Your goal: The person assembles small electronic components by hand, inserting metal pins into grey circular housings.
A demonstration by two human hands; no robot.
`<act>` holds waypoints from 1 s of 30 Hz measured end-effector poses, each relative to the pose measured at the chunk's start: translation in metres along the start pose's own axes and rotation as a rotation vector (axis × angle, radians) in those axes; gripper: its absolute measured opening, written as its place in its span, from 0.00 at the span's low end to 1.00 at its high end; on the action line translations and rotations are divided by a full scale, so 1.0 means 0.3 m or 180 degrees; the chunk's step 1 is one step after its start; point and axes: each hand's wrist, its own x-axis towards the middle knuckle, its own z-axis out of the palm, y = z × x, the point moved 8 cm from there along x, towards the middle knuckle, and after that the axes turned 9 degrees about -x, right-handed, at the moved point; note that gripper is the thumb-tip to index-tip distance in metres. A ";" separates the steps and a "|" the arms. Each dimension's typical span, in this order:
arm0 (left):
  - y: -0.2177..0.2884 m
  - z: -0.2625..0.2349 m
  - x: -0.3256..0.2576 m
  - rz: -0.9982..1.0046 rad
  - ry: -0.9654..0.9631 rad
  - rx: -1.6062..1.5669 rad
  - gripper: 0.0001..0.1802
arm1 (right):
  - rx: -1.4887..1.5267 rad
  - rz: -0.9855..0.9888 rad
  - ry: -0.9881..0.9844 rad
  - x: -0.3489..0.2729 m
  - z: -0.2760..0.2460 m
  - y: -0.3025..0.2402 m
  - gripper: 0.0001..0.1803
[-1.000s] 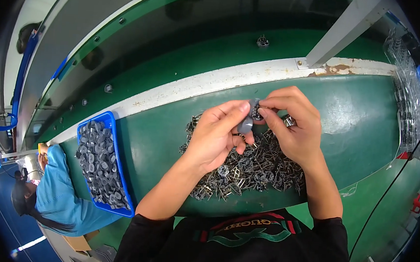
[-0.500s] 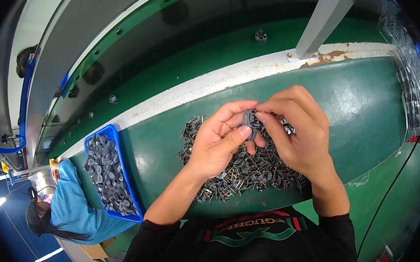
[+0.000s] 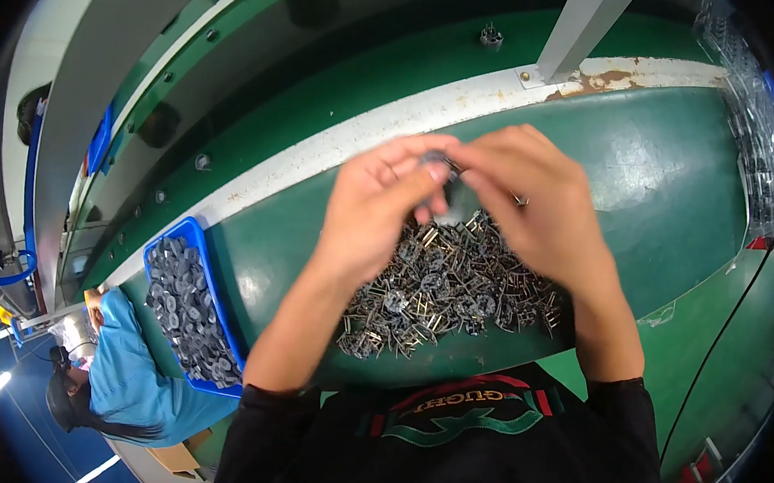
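Observation:
My left hand (image 3: 376,209) and my right hand (image 3: 538,203) meet above a green workbench (image 3: 669,189). Between their fingertips they pinch a small dark grey round part (image 3: 439,166), blurred by motion. Right below the hands lies a heap of small metal parts with pins (image 3: 442,290), spread across the bench. My left hand's fingers close on the part from the left; my right hand's fingers close on it from the right.
A blue tray (image 3: 197,233) full of grey round parts stands at the left. A white strip (image 3: 414,118) borders a green conveyor behind. A grey post (image 3: 581,26) rises at the back. Clear plastic trays (image 3: 757,142) sit at right. A person in blue (image 3: 126,385) works lower left.
Both hands have risen toward the camera and shifted slightly away from the heap, still joined on the small part. The view has tilted, so the bench sits lower.

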 end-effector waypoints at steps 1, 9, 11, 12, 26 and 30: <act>0.017 -0.038 0.026 0.0024 0.0006 0.0194 0.17 | 0.0019 -0.0008 -0.0026 0.008 -0.012 0.015 0.10; 0.168 -0.401 0.304 0.0206 0.0903 0.2304 0.16 | -0.0733 0.1038 -0.1696 -0.041 0.003 0.196 0.09; 0.188 -0.430 0.323 0.0239 0.1074 0.2524 0.15 | -0.0680 0.1134 -0.1768 -0.055 0.009 0.209 0.10; 0.194 -0.442 0.331 0.0302 0.1222 0.2612 0.14 | -0.0727 0.1068 -0.1836 -0.061 0.008 0.209 0.11; 0.188 -0.449 0.114 0.0272 0.1170 0.0435 0.22 | 0.0151 0.1715 -0.1976 -0.062 -0.048 0.229 0.19; 0.140 -0.286 -0.017 0.0427 0.0841 0.0337 0.22 | 0.0210 0.1403 -0.1352 -0.040 -0.081 0.221 0.20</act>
